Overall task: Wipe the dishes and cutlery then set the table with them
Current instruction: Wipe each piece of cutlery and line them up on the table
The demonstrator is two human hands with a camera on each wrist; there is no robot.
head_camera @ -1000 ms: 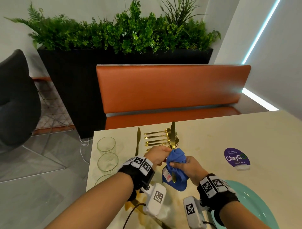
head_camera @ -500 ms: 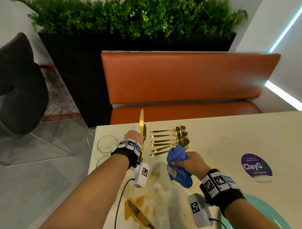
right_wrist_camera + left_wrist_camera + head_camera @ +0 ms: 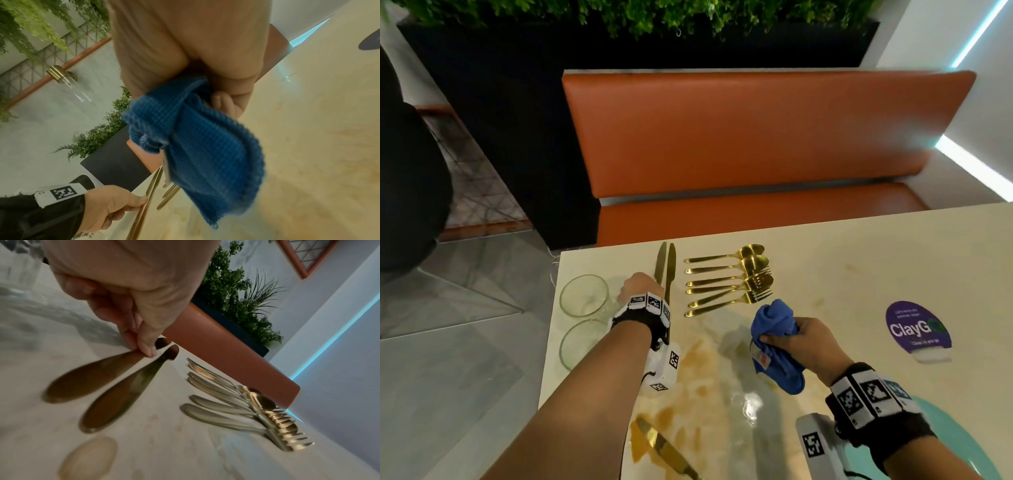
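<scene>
Two gold knives lie side by side near the table's far left; my left hand (image 3: 649, 286) pinches the left knife (image 3: 661, 262) at its neck, thumb and fingertip (image 3: 147, 350) on the metal, beside the second knife (image 3: 671, 270). The pinched knife (image 3: 90, 378) looks laid flat on the tabletop. My right hand (image 3: 803, 342) grips a bunched blue cloth (image 3: 774, 339), held above the table to the right; the cloth (image 3: 197, 138) hangs down from my fist. A row of gold spoons and forks (image 3: 729, 281) lies between the two hands.
Two empty glasses (image 3: 583, 294) (image 3: 582, 344) stand at the table's left edge. A soiled knife (image 3: 664, 448) lies in a brown spill near me. A teal plate (image 3: 962, 442) is at lower right, a purple sticker (image 3: 916, 327) at right, an orange bench (image 3: 756, 137) beyond.
My left hand carried the knife out of the cloth, leftward, and lowered it beside the other knife. The right hand drew back to the right with the cloth.
</scene>
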